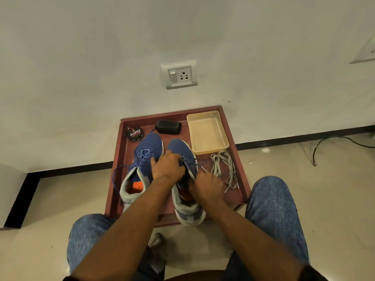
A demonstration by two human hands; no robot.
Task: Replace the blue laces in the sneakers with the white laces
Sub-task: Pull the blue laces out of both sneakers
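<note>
On red tray (240,175), two blue sneakers sitting side by side, toes pointing at wall. Left hand (167,166) lying over right sneaker (180,151), fingers curling down into blue lace (191,162), pinching it. Right hand (207,186) gripping same sneaker at collar, fingers curling in; exact hold hard to tell. Left sneaker (147,151) sitting untouched, its lace (115,177) trailing loose over tray edge. White laces (224,167) lying bundled just right of sneakers. Beige basket (207,132), polish tin (135,133), black brush (168,126) sitting at far end.
</note>
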